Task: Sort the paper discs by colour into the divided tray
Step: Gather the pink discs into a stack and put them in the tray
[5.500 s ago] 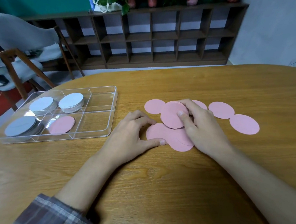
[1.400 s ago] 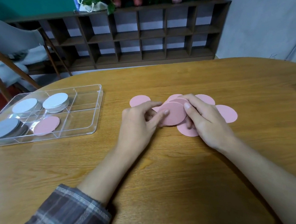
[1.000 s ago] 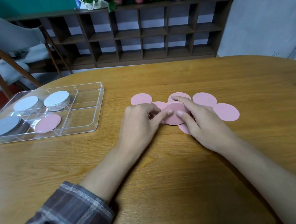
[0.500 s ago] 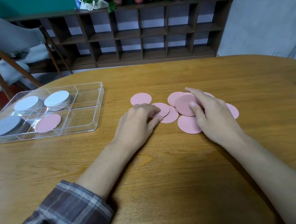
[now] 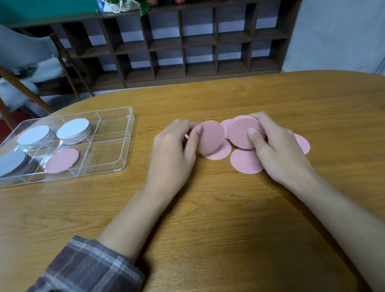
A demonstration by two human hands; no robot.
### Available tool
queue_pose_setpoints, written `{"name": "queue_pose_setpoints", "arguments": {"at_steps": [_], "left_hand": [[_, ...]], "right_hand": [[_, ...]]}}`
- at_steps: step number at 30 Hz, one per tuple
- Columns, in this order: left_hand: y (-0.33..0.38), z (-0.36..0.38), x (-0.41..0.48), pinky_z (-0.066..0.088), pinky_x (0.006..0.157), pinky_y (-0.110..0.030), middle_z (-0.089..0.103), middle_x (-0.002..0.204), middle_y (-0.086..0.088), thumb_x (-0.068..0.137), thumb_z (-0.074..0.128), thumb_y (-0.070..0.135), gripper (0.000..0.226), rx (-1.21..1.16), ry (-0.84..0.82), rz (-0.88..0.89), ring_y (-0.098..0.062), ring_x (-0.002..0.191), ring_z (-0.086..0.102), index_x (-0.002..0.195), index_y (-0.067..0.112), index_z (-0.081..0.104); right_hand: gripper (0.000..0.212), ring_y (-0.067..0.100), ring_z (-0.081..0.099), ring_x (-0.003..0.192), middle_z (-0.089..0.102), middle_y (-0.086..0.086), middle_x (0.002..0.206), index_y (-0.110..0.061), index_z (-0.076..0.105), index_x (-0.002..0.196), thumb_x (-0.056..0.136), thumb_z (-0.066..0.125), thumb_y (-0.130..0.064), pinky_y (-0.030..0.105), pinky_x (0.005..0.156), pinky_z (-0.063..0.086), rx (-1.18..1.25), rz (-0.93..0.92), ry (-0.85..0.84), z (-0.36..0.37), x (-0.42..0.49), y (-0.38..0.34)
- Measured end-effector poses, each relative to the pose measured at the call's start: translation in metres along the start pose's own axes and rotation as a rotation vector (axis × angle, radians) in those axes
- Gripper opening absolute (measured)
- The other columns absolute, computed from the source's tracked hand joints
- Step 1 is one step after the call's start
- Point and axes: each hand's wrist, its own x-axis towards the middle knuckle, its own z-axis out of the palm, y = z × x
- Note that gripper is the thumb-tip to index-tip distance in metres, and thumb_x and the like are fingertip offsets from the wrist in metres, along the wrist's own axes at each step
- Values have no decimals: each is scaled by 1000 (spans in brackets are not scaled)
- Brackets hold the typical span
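Half a second ago the left hand (image 5: 172,153) lay with its fingers flat over a disc on the bench (image 5: 226,228). Now its grip is closed on one pink disc (image 5: 211,139), pinched between thumb and fingertips and tipped up on edge, its lower rim over another disc lying flat. The right hand (image 5: 280,152), which before pressed down on the pile, now has thumb and fingers clamped round a small stack of pink discs (image 5: 241,134) raised off the wood. The two hands are closer together than before, with the tipped disc just beside the stack.

A few loose pink discs (image 5: 246,164) remain flat on the bench under and around the hands; the one that lay alone to the left is now almost hidden behind the left hand.

The divided tray (image 5: 127,146) sits well to the left, unchanged. It has white stacks (image 5: 74,128) in three compartments and a single pink piece (image 5: 62,160) in the near middle compartment.
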Motion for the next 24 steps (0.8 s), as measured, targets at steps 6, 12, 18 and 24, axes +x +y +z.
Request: {"name": "queue_pose_setpoints", "arguments": {"at_steps": [6,12,18,24], "left_hand": [[11,7,-6,56,69,-27,71,69,6,101,64,16,9,-212,-186,-139,-9,64,70,105,20,71],[12,9,-5,64,78,-37,77,75,4,93,75,19,24,-285,-175,-277,-10,70,77,117,22,75],[10,10,-5,62,79,-37,79,74,7,93,77,27,12,-271,-148,-266,-9,72,77,101,20,82],[13,12,-7,58,75,-34,78,76,12,98,70,27,15,-187,-170,-187,-5,72,74,98,23,84]], "right_hand": [[26,5,55,88,60,-21,81,-35,59,123,107,41,-23,28,74,40,107,29,-31,2,0,-4],[30,2,58,81,60,-33,79,-38,62,123,111,36,-30,22,77,41,132,-23,-106,4,-5,-12],[36,11,57,117,62,-13,131,-34,47,143,108,46,-28,32,101,44,-47,-129,-182,8,-7,-13],[41,4,48,114,52,-16,129,-32,40,149,109,42,-27,24,91,34,-97,-121,-204,12,-7,-11]]}}
